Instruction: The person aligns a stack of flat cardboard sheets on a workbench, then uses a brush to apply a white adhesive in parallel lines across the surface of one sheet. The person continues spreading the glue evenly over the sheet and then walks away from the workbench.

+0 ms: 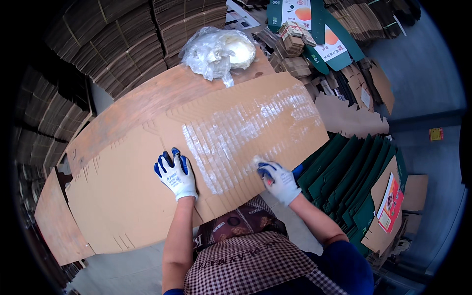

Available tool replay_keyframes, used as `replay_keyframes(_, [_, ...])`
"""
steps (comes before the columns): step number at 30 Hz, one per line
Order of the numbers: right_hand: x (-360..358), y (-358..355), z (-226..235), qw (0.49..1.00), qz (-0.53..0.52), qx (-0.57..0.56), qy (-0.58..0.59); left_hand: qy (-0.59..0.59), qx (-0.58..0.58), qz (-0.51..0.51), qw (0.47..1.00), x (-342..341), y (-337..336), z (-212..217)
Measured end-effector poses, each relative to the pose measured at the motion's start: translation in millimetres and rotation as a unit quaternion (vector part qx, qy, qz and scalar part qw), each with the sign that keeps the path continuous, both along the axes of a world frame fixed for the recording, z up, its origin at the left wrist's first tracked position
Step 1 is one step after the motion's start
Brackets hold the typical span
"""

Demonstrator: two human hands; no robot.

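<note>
Head view: my right hand (279,182), gloved white and blue, fingers curled low over brown cardboard (123,191); 1 small whitish thing (256,160) at fingertips, blurred, can't make out whether gripped. My left hand (176,175), matching glove, fingers loosely spread, palm down on cardboard, nothing visibly held. Cardboard sheets overlapping in steps across wooden table (54,216), shiny whitish smears (216,145) over stepped edges. Beyond, on table, clear plastic bag (209,56). Right, dark green sheets (339,172).

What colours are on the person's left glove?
The left glove is mainly white, with blue toward the fingertips; the head view shows it best.
</note>
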State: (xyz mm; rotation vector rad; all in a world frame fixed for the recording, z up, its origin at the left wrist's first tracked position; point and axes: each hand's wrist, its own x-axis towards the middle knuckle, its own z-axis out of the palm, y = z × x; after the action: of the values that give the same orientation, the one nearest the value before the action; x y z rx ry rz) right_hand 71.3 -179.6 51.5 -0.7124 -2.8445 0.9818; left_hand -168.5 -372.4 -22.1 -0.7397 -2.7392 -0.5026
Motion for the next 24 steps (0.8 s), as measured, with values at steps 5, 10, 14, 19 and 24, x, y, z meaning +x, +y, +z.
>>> replay_keyframes(5, [-8,-63,-3,0.994,0.011,-0.096,0.043,0.008,-0.005,-0.009,1.000,2,3,1])
replay_keyframes(10, [-20,-26,-10,0.981,-0.161,-0.086,0.061,0.005,-0.020,-0.010,1.000,0,0,4])
replay_keyframes(14, [-22,-58,6,0.978,-0.128,-0.146,0.071,-0.002,-0.024,-0.012,1.000,3,1,2])
replay_keyframes(19, [-20,-41,-27,0.990,-0.143,-0.014,-0.007,-0.003,-0.024,-0.010,1.000,2,1,3])
replay_keyframes(24, [-21,-33,-12,0.992,-0.112,-0.030,0.046,-0.002,-0.029,-0.009,1.000,1,-1,2])
